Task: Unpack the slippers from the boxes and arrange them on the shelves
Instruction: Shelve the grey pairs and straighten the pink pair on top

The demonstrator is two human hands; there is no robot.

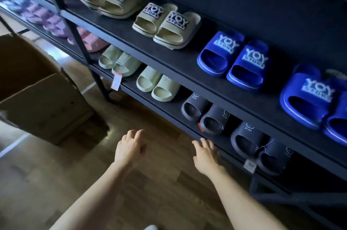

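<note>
A dark metal shelf unit [187,71] runs diagonally across the view. Its upper shelf carries two beige slipper pairs [167,24] and blue slipper pairs [234,60]. The lower shelf [169,111] holds pale green pairs [157,85] and dark navy pairs [204,115]. My left hand [129,147] hovers over the wooden floor, fingers relaxed, holding nothing. My right hand [206,154] reaches toward the lower shelf's front edge, fingers spread and empty, just left of a navy pair [259,147].
An open cardboard box [41,98] stands on the floor at the left, its inside hidden. Purple and pink slippers [56,21] fill the shelves further left. Orange and white price tags [116,81] hang off the lower shelf. Wooden floor [150,182] lies below my arms.
</note>
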